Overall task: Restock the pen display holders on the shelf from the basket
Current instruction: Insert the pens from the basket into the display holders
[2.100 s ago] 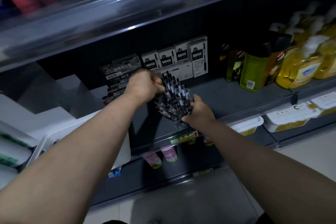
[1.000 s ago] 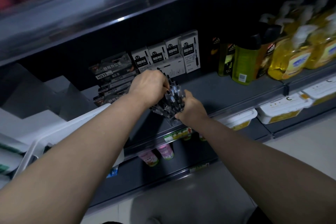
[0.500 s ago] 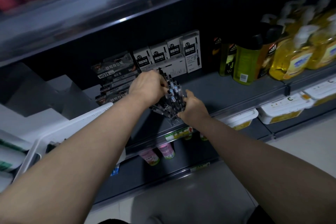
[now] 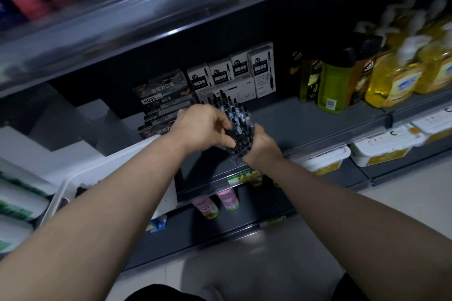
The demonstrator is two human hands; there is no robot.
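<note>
A clear pen display holder (image 4: 241, 151) full of several black pens (image 4: 234, 112) stands tilted near the front of the dark shelf (image 4: 305, 124). My left hand (image 4: 203, 127) sits on the holder's left side, its curled fingers among the lower pens. My right hand (image 4: 260, 145) grips the holder's right side and lower corner. The white basket (image 4: 117, 166) is at the left, mostly behind my left forearm; its contents are barely visible.
White pen boxes (image 4: 234, 73) and dark stacked boxes (image 4: 163, 102) stand behind the holder. Green and yellow bottles (image 4: 367, 76) fill the shelf's right part. White tubs (image 4: 381, 146) and pink bottles (image 4: 215, 203) sit on the lower shelf. A shelf overhangs above.
My hands and the holder stay in nearly the same spot on the shelf. My left hand has dropped from the pens' tops to their lower ends.
</note>
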